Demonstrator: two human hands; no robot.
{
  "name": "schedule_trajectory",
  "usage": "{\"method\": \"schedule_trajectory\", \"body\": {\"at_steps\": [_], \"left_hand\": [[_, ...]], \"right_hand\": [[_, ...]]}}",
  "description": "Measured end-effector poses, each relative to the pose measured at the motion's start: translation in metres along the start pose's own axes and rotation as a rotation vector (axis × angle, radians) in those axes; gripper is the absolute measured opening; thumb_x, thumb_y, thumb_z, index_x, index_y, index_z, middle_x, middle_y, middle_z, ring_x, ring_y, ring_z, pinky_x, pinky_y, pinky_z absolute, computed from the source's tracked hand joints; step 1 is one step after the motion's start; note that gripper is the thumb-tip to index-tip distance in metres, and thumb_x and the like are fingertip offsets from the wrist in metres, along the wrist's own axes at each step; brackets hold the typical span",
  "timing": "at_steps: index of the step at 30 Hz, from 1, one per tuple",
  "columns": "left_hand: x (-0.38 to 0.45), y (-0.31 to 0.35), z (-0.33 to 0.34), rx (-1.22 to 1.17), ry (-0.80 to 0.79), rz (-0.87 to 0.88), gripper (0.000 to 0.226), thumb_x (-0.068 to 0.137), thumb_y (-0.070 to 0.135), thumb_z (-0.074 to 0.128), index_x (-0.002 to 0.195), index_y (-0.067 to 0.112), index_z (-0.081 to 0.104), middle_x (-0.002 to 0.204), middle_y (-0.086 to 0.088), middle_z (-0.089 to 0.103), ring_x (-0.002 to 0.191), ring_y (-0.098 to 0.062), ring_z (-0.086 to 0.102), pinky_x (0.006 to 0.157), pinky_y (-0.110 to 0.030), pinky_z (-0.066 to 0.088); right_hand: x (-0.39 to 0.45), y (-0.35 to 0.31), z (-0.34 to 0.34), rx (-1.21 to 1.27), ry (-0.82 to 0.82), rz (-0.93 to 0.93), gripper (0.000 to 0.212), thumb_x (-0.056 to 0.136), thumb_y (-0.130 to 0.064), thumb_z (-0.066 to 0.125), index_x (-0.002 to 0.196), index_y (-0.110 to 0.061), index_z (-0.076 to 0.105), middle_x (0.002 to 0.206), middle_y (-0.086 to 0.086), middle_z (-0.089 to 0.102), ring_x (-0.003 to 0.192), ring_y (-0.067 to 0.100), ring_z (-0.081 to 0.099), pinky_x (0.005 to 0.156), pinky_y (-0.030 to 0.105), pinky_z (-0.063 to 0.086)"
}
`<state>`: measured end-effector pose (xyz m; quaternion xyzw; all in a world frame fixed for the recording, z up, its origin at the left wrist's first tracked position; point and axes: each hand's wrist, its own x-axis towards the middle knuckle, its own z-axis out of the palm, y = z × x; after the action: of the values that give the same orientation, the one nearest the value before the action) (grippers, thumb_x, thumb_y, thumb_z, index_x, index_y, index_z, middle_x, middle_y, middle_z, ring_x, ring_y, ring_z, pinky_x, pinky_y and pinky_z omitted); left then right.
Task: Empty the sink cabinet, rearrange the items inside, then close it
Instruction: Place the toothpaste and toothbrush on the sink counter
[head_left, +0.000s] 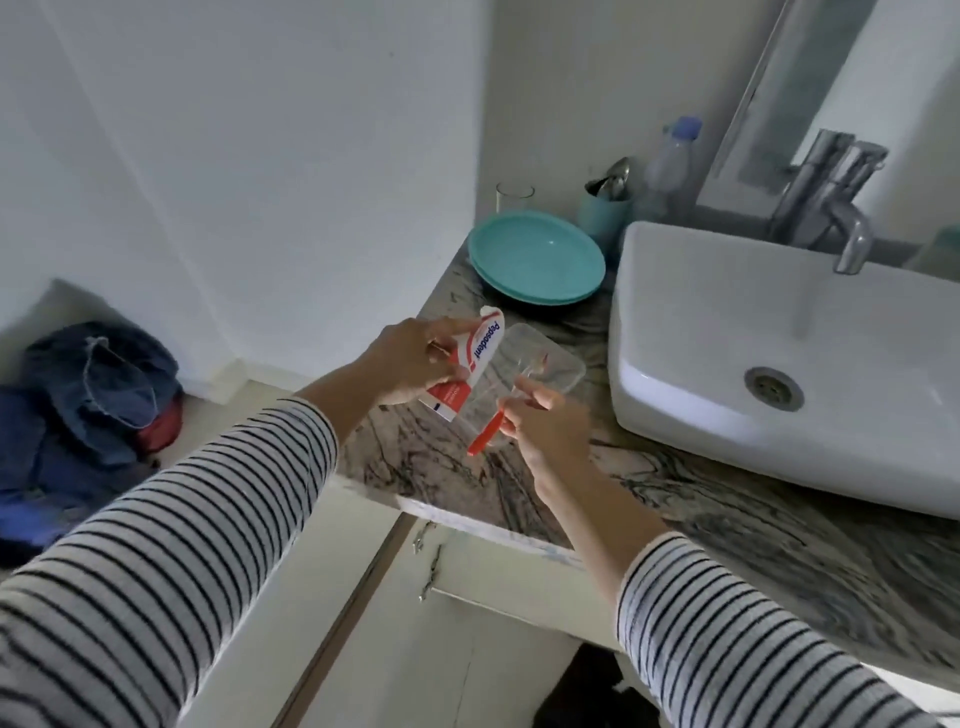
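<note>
My left hand (415, 358) has its grip pinched round the toothpaste tube (467, 364), held above the near-left part of the marble surface (415, 457). My right hand (545, 421) pinches a red toothbrush (485, 434) by its handle, over a clear plastic container (540, 379) just left of the sink (779, 338). The tube looks light and soft, so I would hold it mid-body without squeezing. The brush is stiff and slim; the handle suits it. The container seems light, possibly slippery; take it by its rim.
</note>
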<state>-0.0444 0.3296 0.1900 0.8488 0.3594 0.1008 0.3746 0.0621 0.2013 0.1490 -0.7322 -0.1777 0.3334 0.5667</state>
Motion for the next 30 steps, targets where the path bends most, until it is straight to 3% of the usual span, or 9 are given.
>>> {"method": "schedule_trajectory", "body": {"at_steps": [5,10,15,17,20,22,25,27,30], "left_hand": [[0.022,-0.019,0.011,-0.069,-0.124,0.019,0.061,0.084,0.012,0.066,0.136,0.035,0.043,0.113,-0.001,0.063,0.083,-0.006,0.06,0.06,-0.009,0.045],[0.013,-0.028,0.028,-0.109,-0.154,-0.003,0.059,0.084,0.017,0.067,0.137,0.032,0.043,0.11,-0.001,0.063,0.079,-0.004,0.061,0.062,-0.012,0.048],[0.006,-0.018,0.04,-0.061,-0.112,0.007,0.058,0.083,0.024,0.067,0.136,0.029,0.044,0.101,0.004,0.063,0.067,-0.001,0.058,0.053,-0.01,0.045],[0.006,-0.014,0.044,-0.033,-0.074,0.01,0.055,0.084,0.028,0.066,0.135,0.028,0.045,0.11,0.001,0.065,0.071,-0.002,0.059,0.06,-0.015,0.048],[0.003,-0.011,0.048,0.04,-0.03,0.009,0.052,0.085,0.035,0.063,0.133,0.025,0.048,0.117,0.002,0.065,0.08,-0.006,0.06,0.066,-0.017,0.045],[-0.004,-0.005,0.052,0.114,0.003,0.001,0.048,0.087,0.039,0.059,0.132,0.026,0.049,0.12,0.001,0.063,0.085,-0.008,0.057,0.066,-0.017,0.041],[-0.023,0.009,0.062,0.171,0.173,-0.044,0.045,0.089,0.045,0.052,0.131,0.028,0.049,0.127,-0.002,0.059,0.093,-0.013,0.055,0.076,-0.026,0.045],[-0.046,0.02,0.076,0.062,0.391,-0.047,0.043,0.089,0.046,0.052,0.128,0.028,0.052,0.125,0.0,0.059,0.104,-0.017,0.057,0.085,-0.031,0.046],[-0.102,0.031,0.114,-0.281,0.685,0.023,0.038,0.088,0.04,0.058,0.123,0.026,0.054,0.119,0.006,0.061,0.106,-0.007,0.058,0.085,-0.022,0.049]], "right_hand": [[0.018,0.0,0.005,-0.191,0.058,-0.039,0.034,0.082,-0.014,0.068,0.116,-0.015,0.065,0.074,0.004,0.067,0.064,0.016,0.059,0.069,0.031,0.052],[0.018,-0.015,-0.008,-0.542,0.011,-0.095,0.035,0.086,-0.015,0.063,0.121,-0.016,0.062,0.084,0.006,0.069,0.056,0.011,0.056,0.048,0.015,0.044],[0.018,-0.023,-0.012,-0.727,-0.061,-0.137,0.033,0.088,-0.009,0.06,0.12,-0.015,0.062,0.112,0.01,0.067,0.073,0.015,0.061,0.062,0.022,0.05],[0.018,-0.024,-0.015,-0.753,-0.073,-0.158,0.031,0.089,-0.012,0.059,0.12,-0.017,0.063,0.112,0.008,0.068,0.074,0.015,0.063,0.062,0.019,0.05],[0.014,-0.023,-0.021,-0.782,-0.092,-0.224,0.035,0.091,-0.022,0.058,0.125,-0.016,0.059,0.1,0.004,0.068,0.061,0.004,0.056,0.046,0.005,0.038],[0.007,-0.019,-0.026,-0.766,-0.094,-0.298,0.038,0.091,-0.025,0.058,0.128,-0.014,0.055,0.097,0.002,0.067,0.062,0.002,0.052,0.053,0.003,0.038],[-0.012,-0.008,-0.039,-0.672,-0.088,-0.403,0.04,0.09,-0.023,0.058,0.128,-0.013,0.054,0.108,0.004,0.065,0.081,0.012,0.061,0.079,0.016,0.047],[-0.03,0.002,-0.054,-0.57,-0.103,-0.448,0.04,0.088,-0.022,0.061,0.127,-0.015,0.055,0.107,0.002,0.062,0.077,0.006,0.057,0.074,0.007,0.046],[-0.067,0.029,-0.091,-0.432,-0.19,-0.541,0.043,0.086,-0.02,0.064,0.128,-0.021,0.055,0.101,-0.001,0.059,0.079,0.002,0.057,0.066,0.003,0.044]]}}
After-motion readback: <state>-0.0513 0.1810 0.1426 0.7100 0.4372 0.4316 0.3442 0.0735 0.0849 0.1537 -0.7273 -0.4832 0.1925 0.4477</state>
